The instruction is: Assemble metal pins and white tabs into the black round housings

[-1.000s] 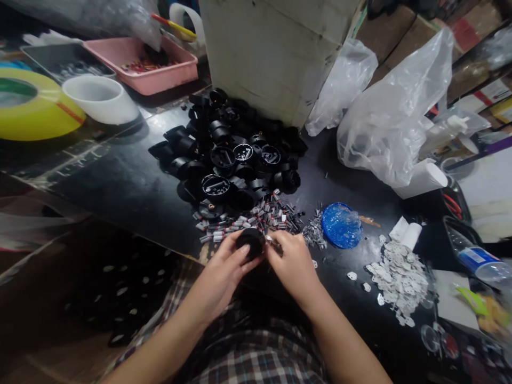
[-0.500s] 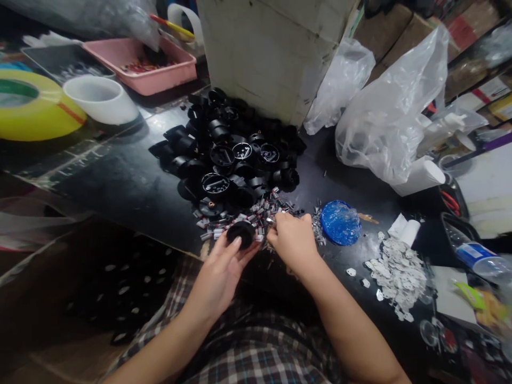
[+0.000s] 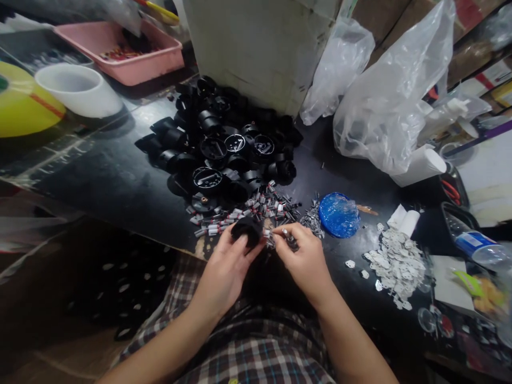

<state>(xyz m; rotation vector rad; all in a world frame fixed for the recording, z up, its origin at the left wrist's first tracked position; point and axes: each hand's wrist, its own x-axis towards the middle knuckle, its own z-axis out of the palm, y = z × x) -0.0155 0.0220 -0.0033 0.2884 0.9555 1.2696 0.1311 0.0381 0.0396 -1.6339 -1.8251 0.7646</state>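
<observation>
My left hand (image 3: 228, 266) is closed around a round black plastic housing (image 3: 247, 232), tilted toward the right. My right hand (image 3: 306, 253) is close beside it, thumb and forefinger pinched at a small white cylindrical part with a red end (image 3: 267, 233). Curled under its other fingers is a dark, shiny metal object (image 3: 290, 240) whose kind I cannot make out. Just beyond both hands spreads a pile of small grey-and-red cylindrical parts (image 3: 262, 205). Behind that, many similar black housings (image 3: 208, 178) are heaped up, some with their hollow insides showing.
Small metal pins (image 3: 312, 220) lie by a blue lid (image 3: 339, 215) with clear jelly-like stuff. To the right is a heap of flat white pieces (image 3: 400, 266). Plastic bags (image 3: 376, 117), a pink tray (image 3: 160, 64), a white roll (image 3: 80, 93) and yellow tape (image 3: 32, 106) stand around.
My right hand has drawn back from the pile of small parts and turned, its fingertips now near the housing. The housing in my left hand is tilted more. The view has shifted slightly.
</observation>
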